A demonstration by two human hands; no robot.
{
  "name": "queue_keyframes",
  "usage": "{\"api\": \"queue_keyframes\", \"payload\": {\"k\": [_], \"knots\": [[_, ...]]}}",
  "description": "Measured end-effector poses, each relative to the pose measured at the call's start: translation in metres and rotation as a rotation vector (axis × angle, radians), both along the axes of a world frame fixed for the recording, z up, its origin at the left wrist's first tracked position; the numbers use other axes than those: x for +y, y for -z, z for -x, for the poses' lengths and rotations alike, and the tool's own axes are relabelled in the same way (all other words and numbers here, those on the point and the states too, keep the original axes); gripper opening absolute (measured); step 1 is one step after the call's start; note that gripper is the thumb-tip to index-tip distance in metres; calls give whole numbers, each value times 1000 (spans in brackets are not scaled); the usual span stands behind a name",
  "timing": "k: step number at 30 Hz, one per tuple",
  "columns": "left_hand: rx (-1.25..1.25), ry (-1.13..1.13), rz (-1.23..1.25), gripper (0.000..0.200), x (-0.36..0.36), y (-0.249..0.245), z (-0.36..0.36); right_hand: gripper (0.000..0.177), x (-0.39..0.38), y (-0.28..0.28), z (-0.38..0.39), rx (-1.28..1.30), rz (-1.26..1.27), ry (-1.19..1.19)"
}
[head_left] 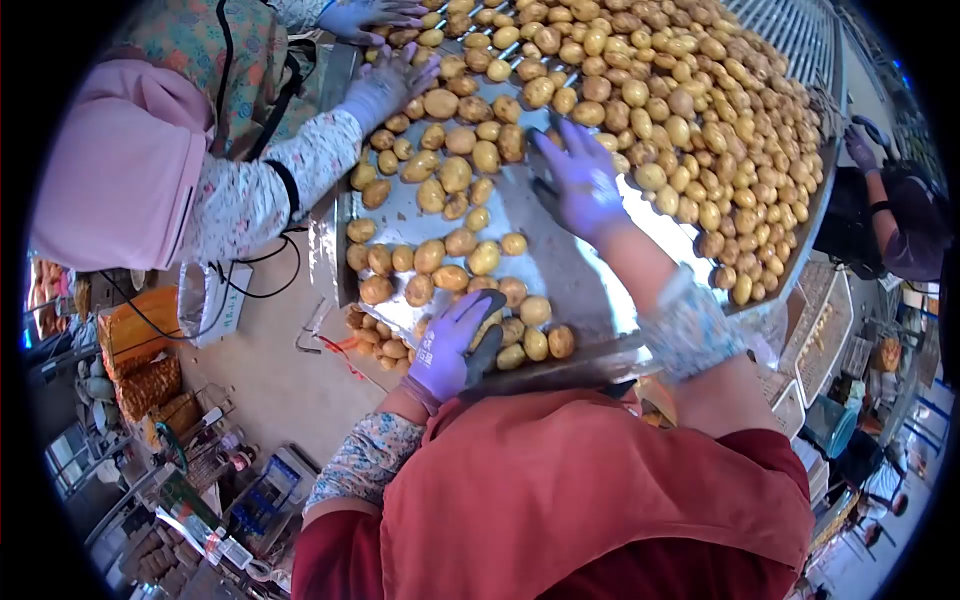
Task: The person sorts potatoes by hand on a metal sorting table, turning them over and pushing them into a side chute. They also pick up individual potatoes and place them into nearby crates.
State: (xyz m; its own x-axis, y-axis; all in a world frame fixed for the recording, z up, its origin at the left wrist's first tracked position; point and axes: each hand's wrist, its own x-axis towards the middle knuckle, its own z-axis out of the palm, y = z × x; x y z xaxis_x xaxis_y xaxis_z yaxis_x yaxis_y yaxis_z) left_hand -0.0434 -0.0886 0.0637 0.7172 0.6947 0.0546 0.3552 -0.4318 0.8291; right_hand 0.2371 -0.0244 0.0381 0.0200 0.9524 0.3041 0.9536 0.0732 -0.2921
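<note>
Both my hands wear purple gloves with dark palm sides. My left hand (pixel 450 345) is at the near edge of the metal sorting table (pixel 590 310), its fingers curled around a potato (pixel 487 325) that is partly hidden. More loose potatoes (pixel 535 310) lie right beside it. Farther up, my right hand (pixel 582 180) reaches over the bare metal with fingers spread, holding nothing that I can see. It is close to the edge of the big potato heap (pixel 690 130) on the right. Scattered potatoes (pixel 455 175) lie to its left.
A co-worker's gloved hand (pixel 385 88) touches potatoes at the left edge, with another gloved hand (pixel 370 15) above. Metal rollers (pixel 790 35) run behind the heap. Potatoes (pixel 375 335) sit below the table's left edge. Another person (pixel 890 200) stands at right, near pale crates (pixel 815 330).
</note>
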Motion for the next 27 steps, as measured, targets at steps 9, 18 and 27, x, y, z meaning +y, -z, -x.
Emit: {"api": "queue_keyframes", "payload": {"k": [9, 18, 27], "knots": [[136, -148, -203, 55, 29, 26, 14, 44, -33, 62, 68, 277, 243, -106], [527, 318, -371, 62, -11, 79, -20, 42, -122, -9, -24, 787, 262, 367], [550, 288, -510, 51, -12, 70, -20, 49, -322, -214, -176, -654, -608, 1045]]}}
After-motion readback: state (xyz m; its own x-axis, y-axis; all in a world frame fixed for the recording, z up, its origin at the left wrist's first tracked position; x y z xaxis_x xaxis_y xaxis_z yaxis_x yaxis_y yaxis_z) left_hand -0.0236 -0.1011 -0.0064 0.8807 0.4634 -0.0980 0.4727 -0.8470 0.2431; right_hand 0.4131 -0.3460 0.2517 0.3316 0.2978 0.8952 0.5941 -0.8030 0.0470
